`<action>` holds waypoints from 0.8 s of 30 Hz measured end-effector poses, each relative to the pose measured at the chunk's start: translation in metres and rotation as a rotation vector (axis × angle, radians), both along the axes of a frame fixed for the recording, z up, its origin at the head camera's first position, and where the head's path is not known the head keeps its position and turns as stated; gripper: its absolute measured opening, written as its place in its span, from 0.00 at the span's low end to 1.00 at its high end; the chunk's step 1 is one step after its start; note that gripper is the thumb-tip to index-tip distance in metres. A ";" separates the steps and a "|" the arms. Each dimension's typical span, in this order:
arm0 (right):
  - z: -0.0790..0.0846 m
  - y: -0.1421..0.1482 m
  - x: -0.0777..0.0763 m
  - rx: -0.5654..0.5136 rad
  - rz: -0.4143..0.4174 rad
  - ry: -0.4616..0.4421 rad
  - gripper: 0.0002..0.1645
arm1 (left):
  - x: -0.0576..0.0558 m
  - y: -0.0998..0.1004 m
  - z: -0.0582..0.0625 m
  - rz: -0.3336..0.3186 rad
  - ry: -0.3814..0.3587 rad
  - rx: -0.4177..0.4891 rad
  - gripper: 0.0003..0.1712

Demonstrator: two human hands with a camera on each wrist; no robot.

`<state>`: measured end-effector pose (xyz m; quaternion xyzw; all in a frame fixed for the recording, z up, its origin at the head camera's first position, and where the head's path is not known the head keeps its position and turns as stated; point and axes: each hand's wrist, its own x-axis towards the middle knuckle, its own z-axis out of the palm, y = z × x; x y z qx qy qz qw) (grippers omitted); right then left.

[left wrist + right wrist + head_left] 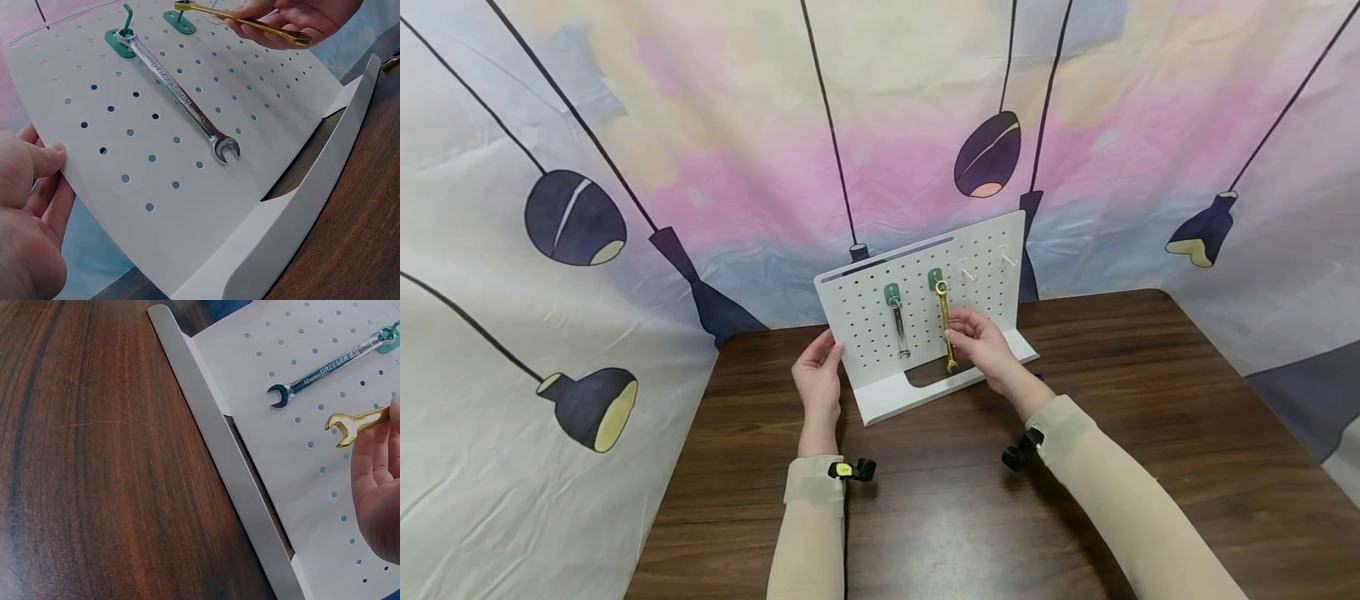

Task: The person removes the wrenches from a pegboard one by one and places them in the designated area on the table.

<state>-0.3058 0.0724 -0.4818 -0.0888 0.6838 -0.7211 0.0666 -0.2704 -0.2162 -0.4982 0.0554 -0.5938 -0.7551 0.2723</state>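
A white pegboard (865, 325) stands on the table, its lower edge bent into a lip. My left hand (818, 379) grips its left edge, thumb in front and fingers behind, as the left wrist view shows. A gold combination wrench (945, 325) has its ring end at a green hook (935, 277). My right hand (988, 350) pinches that wrench; in the right wrist view its open end (350, 428) sticks out past the fingers. Left of it, a silver combination wrench (178, 94) hangs by its ring from another green hook (120, 42).
Two clear hooks (967, 273) sit on the board's right part. A cutout (925, 375) runs along the board's foot. Underneath is a dark brown wooden table (940, 517). Behind hangs a cloth (737, 150) printed with lamps.
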 end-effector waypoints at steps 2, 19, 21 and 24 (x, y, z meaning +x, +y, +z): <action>0.000 0.001 0.001 -0.004 -0.002 -0.002 0.23 | 0.000 0.000 0.000 0.001 0.000 -0.002 0.17; 0.008 0.008 0.013 -0.031 0.003 0.014 0.24 | 0.000 0.000 -0.001 0.002 0.007 -0.028 0.15; 0.009 0.009 0.014 -0.029 0.009 0.021 0.24 | 0.000 0.000 -0.001 0.004 0.005 -0.033 0.15; 0.012 0.010 0.016 -0.017 0.017 0.027 0.25 | -0.001 0.000 -0.001 0.004 -0.004 -0.032 0.15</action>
